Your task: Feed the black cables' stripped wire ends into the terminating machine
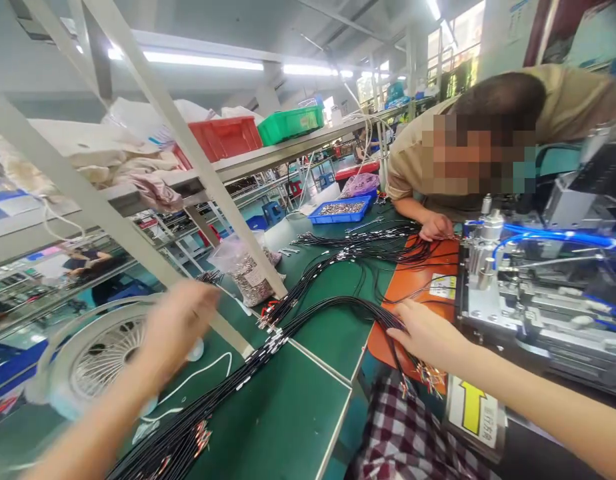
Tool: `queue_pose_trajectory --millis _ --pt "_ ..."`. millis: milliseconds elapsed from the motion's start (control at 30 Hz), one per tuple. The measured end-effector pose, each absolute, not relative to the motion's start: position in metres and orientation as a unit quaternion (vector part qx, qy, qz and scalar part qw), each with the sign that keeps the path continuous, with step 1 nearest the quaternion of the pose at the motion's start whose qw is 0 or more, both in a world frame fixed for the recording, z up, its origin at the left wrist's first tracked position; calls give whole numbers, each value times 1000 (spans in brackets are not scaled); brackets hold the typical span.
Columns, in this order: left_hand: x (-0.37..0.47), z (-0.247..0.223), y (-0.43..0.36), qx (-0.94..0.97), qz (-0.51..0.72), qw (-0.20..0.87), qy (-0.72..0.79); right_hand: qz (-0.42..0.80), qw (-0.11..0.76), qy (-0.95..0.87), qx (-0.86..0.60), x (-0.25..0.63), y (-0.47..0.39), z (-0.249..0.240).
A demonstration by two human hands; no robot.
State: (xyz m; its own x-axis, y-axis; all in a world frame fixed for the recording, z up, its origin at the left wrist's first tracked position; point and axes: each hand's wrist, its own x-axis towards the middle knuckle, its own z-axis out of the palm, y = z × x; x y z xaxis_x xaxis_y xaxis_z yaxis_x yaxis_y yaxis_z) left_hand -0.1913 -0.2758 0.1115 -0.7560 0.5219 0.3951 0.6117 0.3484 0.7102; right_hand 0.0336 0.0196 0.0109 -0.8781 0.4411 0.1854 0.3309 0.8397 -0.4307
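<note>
My right hand (425,328) is at the right end of a long bundle of black cables (333,303), its fingers curled over it. Red and white wire ends (428,377) stick out below that hand, over an orange mat (413,277). My left hand (181,323) is raised above the left part of the green table (293,413), near a post of the rack. Motion smears its fingers, so their grip is unclear. Under and beside it, more black cables (223,393) with white tags run toward the lower left.
A machine with blue hoses (518,267) stands at the right. A co-worker's hand (437,227) is at cables across the table. A fan (103,357), a clear bag of small metal parts (251,277), a blue tray (341,210) and a slanted rack post (238,233) stand around.
</note>
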Motion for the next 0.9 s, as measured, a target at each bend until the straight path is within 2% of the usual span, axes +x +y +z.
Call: queue_pose_trajectory --millis 233,467,700,900 --pt "-220 10 -195 -432 -200 8 -879 92 103 -959 -246 16 11 6" --pt "-249 -11 -156 -404 -51 -29 -913 147 38 -945 -291 2 12 -1" --pt "-250 -2 -152 -359 -61 -67 -929 207 31 -924 -320 -2 22 11" --pt "-245 27 -156 -382 -177 -110 -900 325 84 -918 -210 23 32 79"
